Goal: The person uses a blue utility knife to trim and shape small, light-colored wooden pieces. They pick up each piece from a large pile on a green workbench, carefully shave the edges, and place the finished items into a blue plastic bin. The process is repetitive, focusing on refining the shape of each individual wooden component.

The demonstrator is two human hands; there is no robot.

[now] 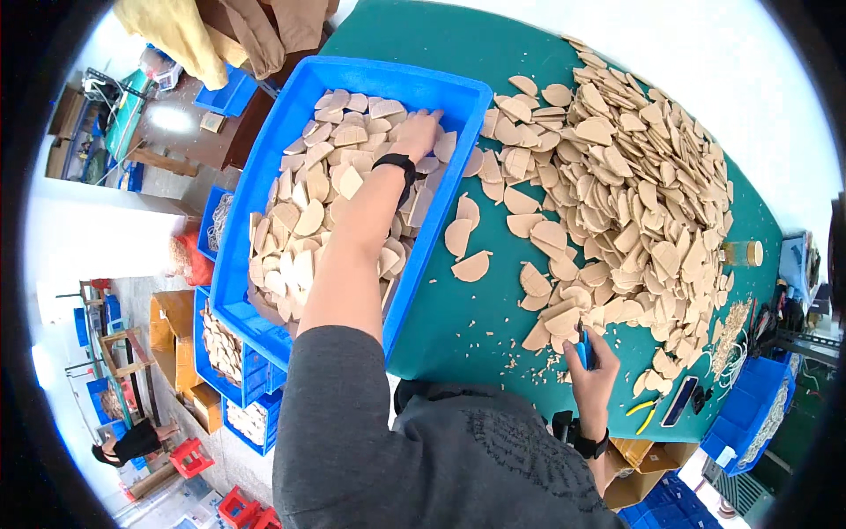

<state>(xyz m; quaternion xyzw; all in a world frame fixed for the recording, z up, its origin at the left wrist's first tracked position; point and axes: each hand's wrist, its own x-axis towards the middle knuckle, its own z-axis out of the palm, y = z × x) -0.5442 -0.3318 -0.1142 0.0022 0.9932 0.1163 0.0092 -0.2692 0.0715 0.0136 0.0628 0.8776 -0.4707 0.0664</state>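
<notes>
My left hand reaches into a large blue plastic bin, close to its far right corner. Many tan half-round pieces, like wood or cardboard, fill this bin, and my fingertips are hidden among them. Over the green table, my right hand is closed around a small blue-handled tool with a dark tip; its exact kind does not show. That tool is at the near edge of a big heap of the same half-round pieces. A few loose pieces lie between the bin and the heap.
Small scraps litter the green table. Yellow-handled pliers, a phone and a jar sit at the right. More blue bins stand at lower left. Another person is far off left, near red stools.
</notes>
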